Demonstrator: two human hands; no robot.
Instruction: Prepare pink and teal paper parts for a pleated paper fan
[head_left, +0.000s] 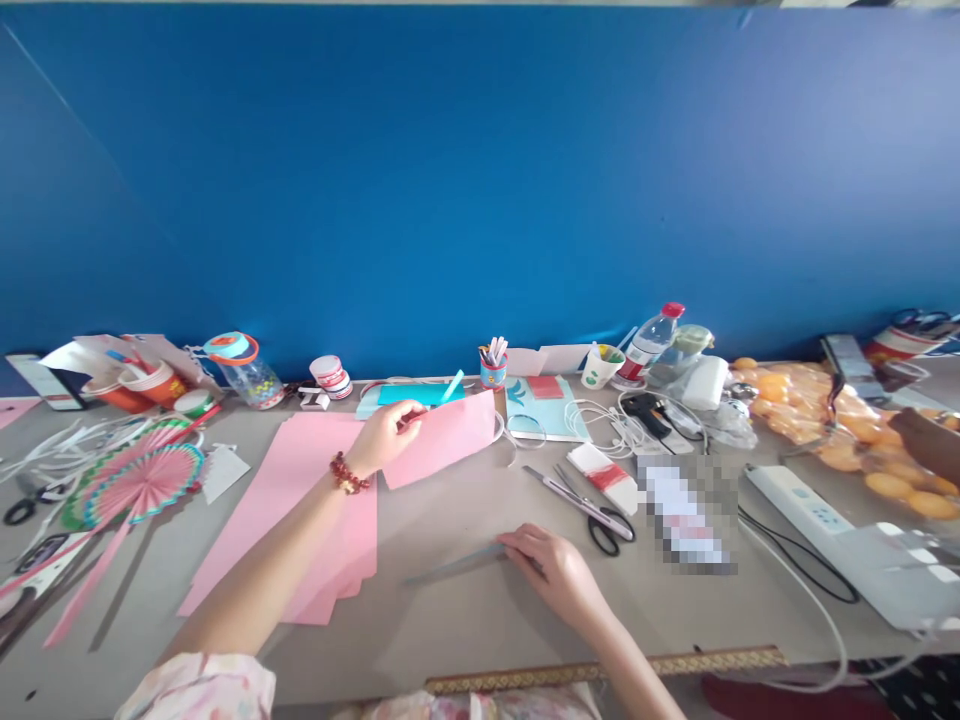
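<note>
- We face a plain blue wall (480,180) that fills the upper half of the view, with no writing on it.
- Below it runs the grey tabletop (465,620), crowded with craft things along its far edge.
- A stack of pink paper (300,530) lies flat to our left of centre, its sheets fanned a little at the near corner.
- On top of the stack's far end is a single pink sheet (450,440), pale, matte and unprinted, with its right part lifted off the tabletop.
- A folded paper fan (142,480) in pink, green and blue lies near the stack, on its left.
- A thin grey strip (457,567) lies flat in front of us, near the pink paper.
- Our hands are well apart. The left hand (386,432), with a red bead bracelet (349,473) at the wrist, pinches the pink sheet at its upper left edge.
- The right hand (551,570) rests on the right end of the grey strip; we cannot tell whether it grips it.
- Black-handled scissors (596,512) lie just beyond the right hand.
- A water bottle (649,343) with a red cap carries a red-and-white label, too small to read.
- A tape roll (330,375) shows red print that we cannot read either.
</note>
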